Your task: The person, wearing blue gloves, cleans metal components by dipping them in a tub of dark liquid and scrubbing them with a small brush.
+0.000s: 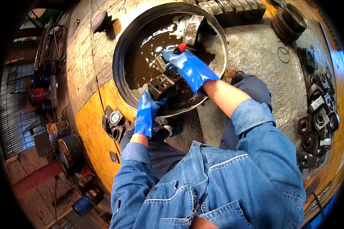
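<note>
Over a wide round metal pan point(117, 57) of dark, foamy liquid, both my hands are in blue rubber gloves. My left hand point(146, 108) is closed on the lower left side of a dark metal block point(160, 86) with round holes, held tilted near the pan's near rim. Just above the block, my right hand point(176, 61) is closed round a red-ended tool point(182, 47). The tool's kind is hard to make out, as the glove covers most of it. A curved, wet metal piece point(193, 30) rests at the pan's far right.
Several square metal parts with round holes point(319, 118) are piled at the right; more point(116, 116) lie left of the pan. Ribbed metal pieces point(233, 9) line the far side, near a stack of round containers point(290, 23). A dark rounded object point(100, 21) sits far left.
</note>
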### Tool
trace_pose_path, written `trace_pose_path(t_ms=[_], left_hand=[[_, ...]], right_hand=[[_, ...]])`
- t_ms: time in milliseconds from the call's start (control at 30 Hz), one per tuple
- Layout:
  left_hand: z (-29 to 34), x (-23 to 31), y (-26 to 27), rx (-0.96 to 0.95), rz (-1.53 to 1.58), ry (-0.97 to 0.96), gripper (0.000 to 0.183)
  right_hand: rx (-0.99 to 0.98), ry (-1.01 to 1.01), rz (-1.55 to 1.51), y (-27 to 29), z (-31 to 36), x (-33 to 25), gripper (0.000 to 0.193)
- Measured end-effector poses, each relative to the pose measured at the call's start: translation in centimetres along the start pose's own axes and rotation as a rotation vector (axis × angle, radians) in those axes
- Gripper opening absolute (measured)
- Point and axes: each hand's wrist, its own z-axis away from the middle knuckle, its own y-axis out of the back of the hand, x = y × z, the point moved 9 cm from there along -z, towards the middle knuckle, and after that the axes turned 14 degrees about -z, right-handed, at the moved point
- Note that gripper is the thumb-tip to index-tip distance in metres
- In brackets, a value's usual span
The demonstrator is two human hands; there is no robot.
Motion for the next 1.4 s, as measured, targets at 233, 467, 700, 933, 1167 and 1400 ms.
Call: trace_pose_path(t_ms=[233,467,700,933,1167,1400], left_hand=[[0.0,-0.1,-0.4,-0.052,0.093,0.019,0.075],[-1.0,-1.4,-1.7,-0.063,0.05,0.036,0.078],[-0.8,-1.0,-1.2,-0.005,0.058,0.025,0.062],[-0.7,-2.7,-1.4,0.024,0.068,-0.028,0.072],[-0.3,0.9,-0.1,-0.047,0.066,0.041,0.068],[0.7,1.2,0.8,-0.061,0.112,0.007,0.066]], right_hand=[[-0.092,0.028,0.11,-1.7,3.0,-1.7,0.043],[-0.173,0.037,0.204,-1.7,1.3,0.4,0.043],[-0.187,-0.051,0.461,-1.2,1.8,0.5,0.039],[-0.062,-0.113,0.465,3.3,1.1,-0.6,0.036],[0.112,0.056,0.365,6.7,-3.8,5.8,0.035],[-0.116,0.127,-0.03,0.4,2.7,-1.9,0.051]])
